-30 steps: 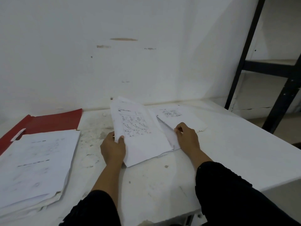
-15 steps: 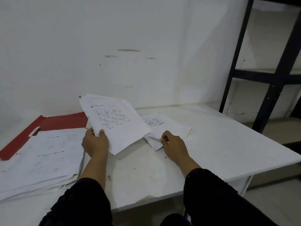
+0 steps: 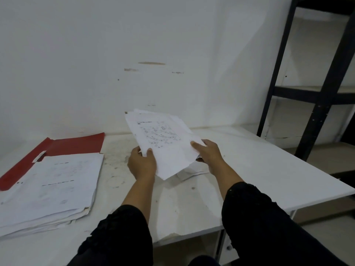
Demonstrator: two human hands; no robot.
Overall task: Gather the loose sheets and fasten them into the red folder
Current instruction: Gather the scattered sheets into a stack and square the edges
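A bundle of loose printed sheets (image 3: pixel 161 139) is lifted off the white table, tilted up towards the wall. My left hand (image 3: pixel 142 163) pinches its lower left edge. My right hand (image 3: pixel 208 153) grips its right edge, thumb on top. More sheets (image 3: pixel 192 172) hang or lie just beneath the bundle. The open red folder (image 3: pixel 67 145) lies flat at the far left of the table. A thick stack of sheets (image 3: pixel 50 189) rests on it and covers most of it.
The white table (image 3: pixel 249 169) stands against a white wall. A black metal shelf rack (image 3: pixel 315 96) rises at the right, just beyond the table's corner. The table's right edge drops to the floor.
My right hand left the sheets lying on the table and took hold of the bundle's right edge. The bundle shifted right, between both hands, and those sheets now sit under it.
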